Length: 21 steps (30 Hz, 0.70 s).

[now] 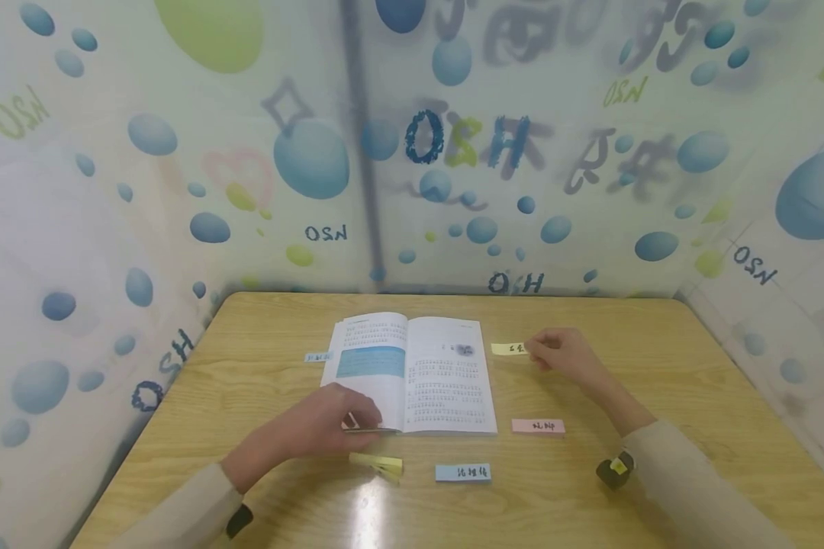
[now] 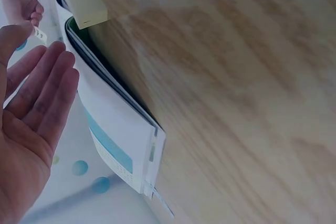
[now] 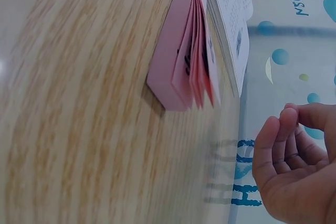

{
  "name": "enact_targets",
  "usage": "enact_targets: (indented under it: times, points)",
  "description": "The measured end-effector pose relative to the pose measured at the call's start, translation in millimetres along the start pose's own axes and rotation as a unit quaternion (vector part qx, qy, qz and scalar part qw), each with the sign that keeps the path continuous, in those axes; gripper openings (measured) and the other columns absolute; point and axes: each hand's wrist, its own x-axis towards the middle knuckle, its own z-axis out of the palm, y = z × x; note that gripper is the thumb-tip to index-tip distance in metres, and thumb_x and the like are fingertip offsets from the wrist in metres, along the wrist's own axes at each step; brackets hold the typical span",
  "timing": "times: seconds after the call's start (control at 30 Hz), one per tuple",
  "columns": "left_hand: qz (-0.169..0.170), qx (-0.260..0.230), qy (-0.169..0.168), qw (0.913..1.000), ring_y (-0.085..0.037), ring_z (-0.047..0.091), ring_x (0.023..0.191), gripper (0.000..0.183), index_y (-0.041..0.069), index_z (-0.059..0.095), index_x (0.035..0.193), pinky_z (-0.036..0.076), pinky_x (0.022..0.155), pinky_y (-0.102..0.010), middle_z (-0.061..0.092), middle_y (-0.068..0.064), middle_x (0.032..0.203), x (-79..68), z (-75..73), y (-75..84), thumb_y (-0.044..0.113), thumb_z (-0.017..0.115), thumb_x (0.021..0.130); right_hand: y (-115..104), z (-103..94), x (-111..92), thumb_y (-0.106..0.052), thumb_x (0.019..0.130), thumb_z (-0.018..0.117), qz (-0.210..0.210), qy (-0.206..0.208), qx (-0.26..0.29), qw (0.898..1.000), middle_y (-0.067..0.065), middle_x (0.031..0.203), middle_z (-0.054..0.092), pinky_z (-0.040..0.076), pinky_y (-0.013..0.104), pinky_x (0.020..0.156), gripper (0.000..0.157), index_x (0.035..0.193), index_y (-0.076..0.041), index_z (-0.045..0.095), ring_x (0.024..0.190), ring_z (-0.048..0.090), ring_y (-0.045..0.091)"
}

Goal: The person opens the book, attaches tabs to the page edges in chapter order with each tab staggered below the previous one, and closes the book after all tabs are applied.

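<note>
An open book (image 1: 446,381) lies face up near the middle of the table, with printed text and a blue panel on its left page. My left hand (image 1: 333,419) is over the lower left corner of that page. In the left wrist view its fingers (image 2: 44,95) are nearly straight and hold nothing. To the right of the book, my right hand (image 1: 566,354) pinches the end of a yellow sticky strip (image 1: 508,349) with handwriting on it. The strip's left end points toward the right page. A blue tab (image 1: 317,357) sticks out past the book's left edge.
A yellow sticky-note pad (image 1: 378,462) with lifted sheets lies just below the left hand. Next to it is a blue pad (image 1: 463,473) with handwriting. A pink pad (image 1: 538,427) lies right of the book, its sheets fanned. Patterned curtains (image 1: 453,229) surround the wooden table (image 1: 261,335).
</note>
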Motion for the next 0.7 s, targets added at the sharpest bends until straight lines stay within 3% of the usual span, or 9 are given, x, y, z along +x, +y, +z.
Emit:
enact_targets:
  times: [0.2,0.33,0.47,0.7]
  points:
    - [-0.013,0.060,0.003,0.9981,-0.005,0.068,0.089,0.012,0.009,0.077,0.105,0.057,0.077,-0.028,0.074,0.007,0.098,23.3,-0.6,0.3,0.016,0.072,0.095,1,0.7,1,-0.020,0.102,0.064,-0.005,0.001,0.002,1.000,0.012,0.093,0.068,0.058,0.032,0.077,0.029,0.113,0.006,0.070,0.085,0.064,0.025]
    - [-0.021,0.124,0.007,0.9921,-0.014,0.066,0.103,0.021,0.010,0.075,0.115,0.054,0.090,-0.036,0.072,0.002,0.111,45.6,5.9,0.3,0.019,0.070,0.098,0,1.7,2,-0.020,0.102,0.064,-0.011,-0.001,0.004,1.000,0.012,0.095,0.068,0.058,0.033,0.078,0.030,0.115,0.007,0.069,0.089,0.066,0.030]
    - [-0.037,0.152,0.000,0.9877,-0.025,0.057,0.121,0.029,0.012,0.071,0.125,0.044,0.104,-0.044,0.065,-0.007,0.128,64.0,15.8,1.1,0.024,0.069,0.099,1,2.9,2,-0.020,0.102,0.064,-0.011,-0.003,0.010,1.000,0.012,0.096,0.068,0.058,0.033,0.079,0.031,0.116,0.007,0.069,0.090,0.066,0.030]
    - [-0.100,0.186,-0.021,0.9773,-0.038,0.039,0.139,0.050,0.017,0.061,0.140,0.029,0.114,-0.055,0.050,-0.017,0.148,75.8,25.9,2.7,0.032,0.073,0.095,-1,7.0,5,-0.021,0.102,0.064,-0.011,-0.004,0.006,1.000,0.013,0.096,0.069,0.058,0.033,0.079,0.031,0.117,0.006,0.069,0.090,0.067,0.030]
